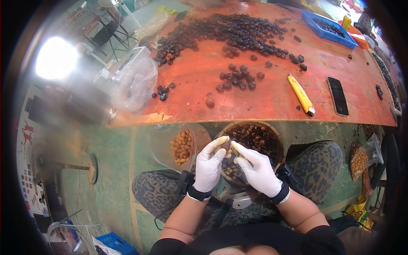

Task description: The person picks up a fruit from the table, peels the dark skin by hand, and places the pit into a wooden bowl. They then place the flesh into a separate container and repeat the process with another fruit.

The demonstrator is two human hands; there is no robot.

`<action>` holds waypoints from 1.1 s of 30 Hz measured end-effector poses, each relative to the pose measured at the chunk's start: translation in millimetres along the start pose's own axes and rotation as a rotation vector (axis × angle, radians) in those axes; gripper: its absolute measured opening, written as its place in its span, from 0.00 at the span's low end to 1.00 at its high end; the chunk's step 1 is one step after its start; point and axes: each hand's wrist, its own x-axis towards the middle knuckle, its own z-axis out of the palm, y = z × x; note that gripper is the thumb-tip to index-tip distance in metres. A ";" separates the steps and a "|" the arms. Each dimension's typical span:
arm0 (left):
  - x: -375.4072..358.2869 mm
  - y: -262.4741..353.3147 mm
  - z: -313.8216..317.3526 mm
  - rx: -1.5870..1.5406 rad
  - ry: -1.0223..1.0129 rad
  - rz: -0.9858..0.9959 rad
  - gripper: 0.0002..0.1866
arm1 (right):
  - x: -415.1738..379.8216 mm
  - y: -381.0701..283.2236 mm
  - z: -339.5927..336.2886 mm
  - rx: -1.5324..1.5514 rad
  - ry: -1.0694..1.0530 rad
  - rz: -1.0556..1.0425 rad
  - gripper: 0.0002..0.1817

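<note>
Both hands wear white gloves with yellow-stained fingertips and meet over a round basket (278, 138) of dark broken shells (255, 135). My left hand (207, 168) is closed, thumb and fingers pinching a small brown nut that is mostly hidden. Close against it, my right hand (258, 171) has its thumb and fingertips pinched together; what they grip is too covered to make out. Left of the basket, peeled yellow kernels (182, 146) lie in a clear plastic bag or tub (159, 146).
On the red table (182, 93) are a pile of dark nuts (229, 32), a smaller cluster (240, 78), a yellow utility knife (301, 94), a phone (338, 96), a plastic bag (136, 83) and a blue tray (312, 24). A bag of kernels (358, 160) stands at right.
</note>
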 end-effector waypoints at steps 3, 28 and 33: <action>-1.5 -2.7 -1.5 -0.024 -0.007 -0.010 0.20 | 2.2 -3.0 -3.4 -0.144 -0.019 -0.072 0.25; -3.0 7.5 -1.6 0.229 -0.100 -0.044 0.21 | -0.9 -15.3 -0.3 -0.408 -0.074 -0.136 0.27; -2.5 16.2 -3.2 0.429 -0.189 -0.024 0.23 | 4.3 -12.2 -9.9 -0.437 -0.192 -0.190 0.28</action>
